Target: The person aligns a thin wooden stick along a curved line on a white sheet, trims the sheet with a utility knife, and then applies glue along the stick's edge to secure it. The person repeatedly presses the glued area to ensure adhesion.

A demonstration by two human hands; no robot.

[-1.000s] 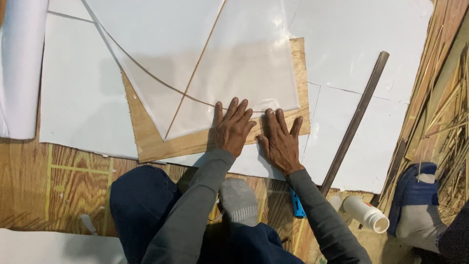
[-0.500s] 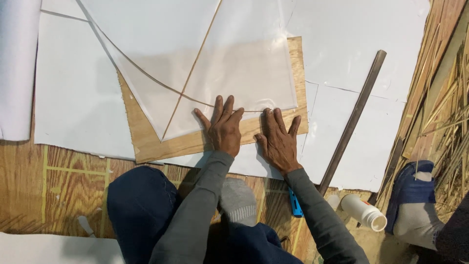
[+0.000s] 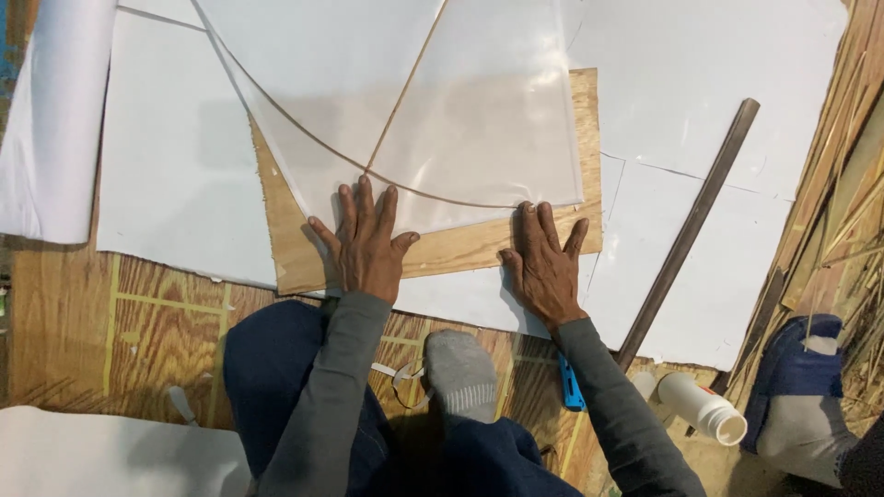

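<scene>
My left hand [image 3: 364, 241] lies flat, fingers spread, on the near left edge of a translucent white sheet [image 3: 414, 101] where a thin curved stick [image 3: 304, 129] and a thin straight stick [image 3: 405, 87] meet. My right hand [image 3: 545, 262] presses flat on the sheet's near right corner. The sheet rests on a plywood board [image 3: 460, 247] laid over white paper sheets [image 3: 175, 156]. Both hands hold nothing.
A long dark bar [image 3: 691, 225] lies diagonally at right. A white plastic bottle [image 3: 702, 407] and a blue tool [image 3: 571, 385] sit near my knee. A white roll [image 3: 51, 120] is at left. Bamboo strips [image 3: 847, 202] pile at right, beside another person's foot [image 3: 796, 405].
My hands have slid apart along the sheet's near edge: the left hand went left, the right hand went right. The view shifted slightly.
</scene>
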